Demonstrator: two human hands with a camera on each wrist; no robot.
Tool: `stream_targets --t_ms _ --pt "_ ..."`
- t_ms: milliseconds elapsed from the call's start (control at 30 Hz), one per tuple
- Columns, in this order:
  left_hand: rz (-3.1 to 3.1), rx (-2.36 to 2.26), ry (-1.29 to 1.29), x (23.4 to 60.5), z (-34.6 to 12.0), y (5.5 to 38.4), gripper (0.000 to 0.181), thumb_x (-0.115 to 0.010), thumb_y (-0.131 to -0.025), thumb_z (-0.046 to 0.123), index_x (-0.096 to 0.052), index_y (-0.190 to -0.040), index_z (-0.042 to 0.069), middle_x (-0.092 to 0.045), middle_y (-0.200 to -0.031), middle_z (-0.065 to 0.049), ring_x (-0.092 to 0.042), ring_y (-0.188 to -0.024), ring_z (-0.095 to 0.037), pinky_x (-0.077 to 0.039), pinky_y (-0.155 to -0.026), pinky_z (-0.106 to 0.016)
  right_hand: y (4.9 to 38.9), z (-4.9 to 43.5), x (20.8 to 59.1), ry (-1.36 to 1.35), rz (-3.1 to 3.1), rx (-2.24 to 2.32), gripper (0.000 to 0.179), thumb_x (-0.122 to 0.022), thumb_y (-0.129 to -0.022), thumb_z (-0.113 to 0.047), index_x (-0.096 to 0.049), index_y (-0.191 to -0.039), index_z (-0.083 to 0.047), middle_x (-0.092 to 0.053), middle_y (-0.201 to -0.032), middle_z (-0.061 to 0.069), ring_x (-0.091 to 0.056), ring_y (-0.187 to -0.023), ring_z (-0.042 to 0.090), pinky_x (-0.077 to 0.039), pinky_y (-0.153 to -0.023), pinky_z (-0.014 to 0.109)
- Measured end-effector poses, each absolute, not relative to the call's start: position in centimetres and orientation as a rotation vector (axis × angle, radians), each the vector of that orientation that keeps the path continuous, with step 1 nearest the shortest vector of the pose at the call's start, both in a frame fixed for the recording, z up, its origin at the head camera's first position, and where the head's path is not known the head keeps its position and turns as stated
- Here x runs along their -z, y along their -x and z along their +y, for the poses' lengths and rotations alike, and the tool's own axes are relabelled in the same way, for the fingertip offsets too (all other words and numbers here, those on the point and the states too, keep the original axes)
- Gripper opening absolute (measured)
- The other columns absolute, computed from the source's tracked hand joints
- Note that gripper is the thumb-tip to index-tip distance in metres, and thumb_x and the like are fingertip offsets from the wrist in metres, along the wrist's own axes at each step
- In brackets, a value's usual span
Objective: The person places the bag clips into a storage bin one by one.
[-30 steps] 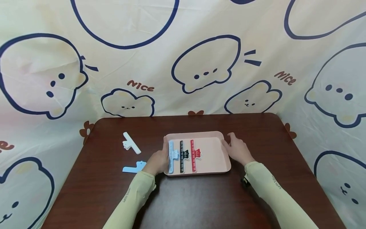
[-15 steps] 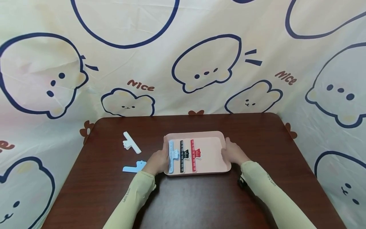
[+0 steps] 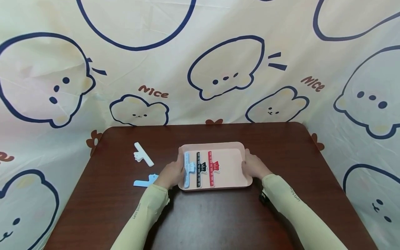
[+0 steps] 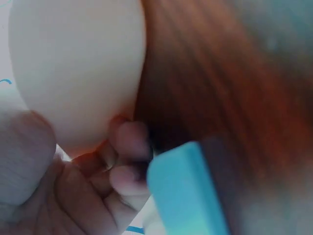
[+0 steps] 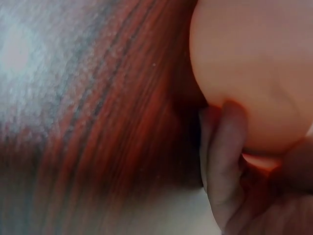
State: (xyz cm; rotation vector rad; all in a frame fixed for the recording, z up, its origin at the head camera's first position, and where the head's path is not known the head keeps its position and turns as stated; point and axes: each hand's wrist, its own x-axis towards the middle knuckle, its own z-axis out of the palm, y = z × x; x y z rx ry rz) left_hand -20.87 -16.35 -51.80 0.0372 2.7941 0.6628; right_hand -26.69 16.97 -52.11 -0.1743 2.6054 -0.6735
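Observation:
A pale pink tray [image 3: 232,165] lies on the brown table in the head view. Three long clips with ruler marks rest upright in its left part: a light blue clip [image 3: 186,170], a black clip [image 3: 198,170] and a red clip [image 3: 211,170]. My left hand [image 3: 171,173] grips the tray's left edge; the left wrist view shows curled fingers [image 4: 129,139] at its underside. At the opposite edge, my right hand [image 3: 256,166] holds the tray, fingers [image 5: 227,152] bent against its rim.
Left of the tray on the table [image 3: 215,222] lie a white clip [image 3: 144,155], slanted, and a blue clip [image 3: 143,183], partly hidden by my left hand. A patterned cloth [image 3: 225,114] hangs behind and beside the table.
My right hand has closed in from just off the tray's right edge and taken hold of it. The left hand stays at the left edge; the clips in the tray keep their places.

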Motion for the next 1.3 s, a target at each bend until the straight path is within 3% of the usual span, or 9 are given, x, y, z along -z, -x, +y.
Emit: stream_targets --t_ms 100,167,267,367,467,633,800,1067,1300 --pt "2.86 -0.634 -0.083 51.2 -16.7 21.0 0.082 -0.05 -0.108 0.026 0.005 -0.167 0.012 -0.058 -0.069 -0.005 -0.06 -0.06 -0.017 -0.056 -0.071 -0.038 26.7 16.9 52.2 0.159 2.616 0.66 0.068 -0.037 -0.106 -0.015 -0.005 -0.159 0.013 -0.07 -0.1 0.019 -0.062 -0.076 0.023 -0.048 -0.074 0.037" --pt "2.918 -0.605 -0.112 50.7 -17.2 21.1 0.082 -0.052 -0.108 0.029 0.002 -0.167 0.011 -0.061 -0.071 -0.006 -0.064 -0.064 -0.02 -0.058 -0.08 -0.041 26.8 16.9 52.2 0.152 2.619 0.656 0.067 -0.037 -0.105 -0.015 -0.008 -0.158 0.013 -0.069 -0.097 0.017 -0.061 -0.075 0.023 -0.048 -0.072 0.036" --pt "2.982 -0.544 -0.145 49.6 -18.2 21.3 0.083 -0.056 -0.106 0.031 -0.004 -0.168 0.013 -0.074 -0.11 -0.017 -0.074 -0.097 -0.033 -0.057 -0.096 -0.048 26.8 16.9 52.3 0.15 2.613 0.662 0.066 -0.036 -0.105 -0.015 -0.009 -0.158 0.013 -0.067 -0.088 0.014 -0.061 -0.071 0.022 -0.047 -0.068 0.035" --pt "3.01 -0.434 -0.161 48.4 -19.5 21.4 0.08 -0.061 -0.104 0.032 -0.015 -0.167 0.014 -0.055 -0.15 -0.022 -0.059 -0.133 -0.041 -0.047 -0.108 -0.056 26.7 17.0 52.2 0.151 2.614 0.673 0.064 -0.036 -0.105 -0.015 -0.009 -0.157 0.012 -0.065 -0.082 0.013 -0.06 -0.068 0.022 -0.047 -0.066 0.034" --pt "2.988 -0.346 -0.201 47.4 -21.1 21.2 0.072 -0.064 -0.102 0.033 -0.031 -0.163 0.013 -0.05 -0.155 -0.024 -0.05 -0.14 -0.044 -0.044 -0.11 -0.06 26.7 17.1 52.2 0.147 2.618 0.677 0.064 -0.036 -0.105 -0.015 -0.01 -0.157 0.013 -0.065 -0.083 0.013 -0.06 -0.068 0.022 -0.047 -0.065 0.034" --pt "2.894 -0.365 -0.29 46.9 -24.4 19.6 0.061 -0.073 -0.096 0.034 -0.055 -0.149 0.008 -0.058 -0.147 -0.023 -0.057 -0.132 -0.043 -0.047 -0.106 -0.062 26.7 17.1 52.3 0.149 2.62 0.664 0.065 -0.037 -0.105 -0.014 -0.01 -0.157 0.013 -0.067 -0.088 0.015 -0.061 -0.07 0.023 -0.048 -0.067 0.035" --pt "2.824 -0.419 -0.315 47.6 -27.1 17.8 0.058 -0.083 -0.088 0.033 -0.065 -0.137 0.007 -0.068 -0.133 -0.016 -0.065 -0.12 -0.035 -0.052 -0.102 -0.058 26.8 16.9 52.5 0.163 2.631 0.661 0.067 -0.037 -0.103 -0.013 -0.009 -0.158 0.014 -0.068 -0.092 0.018 -0.062 -0.072 0.023 -0.049 -0.067 0.034" --pt "2.858 -0.464 -0.405 49.2 -28.4 17.2 0.042 -0.09 -0.081 0.024 -0.072 -0.116 0.013 -0.073 -0.105 -0.004 -0.061 -0.083 -0.018 -0.057 -0.08 -0.045 26.8 17.1 52.5 0.15 2.635 0.663 0.066 -0.036 -0.103 -0.013 -0.01 -0.157 0.014 -0.067 -0.085 0.016 -0.061 -0.069 0.023 -0.048 -0.066 0.034" --pt "2.929 -0.477 -0.437 49.3 -28.4 17.2 0.026 -0.089 -0.081 0.018 -0.069 -0.097 0.018 -0.066 -0.095 0.002 -0.057 -0.075 -0.014 -0.054 -0.072 -0.038 26.8 17.0 52.6 0.168 2.652 0.64 0.065 -0.037 -0.103 -0.014 -0.013 -0.156 0.014 -0.068 -0.098 0.021 -0.062 -0.077 0.024 -0.05 -0.071 0.036"
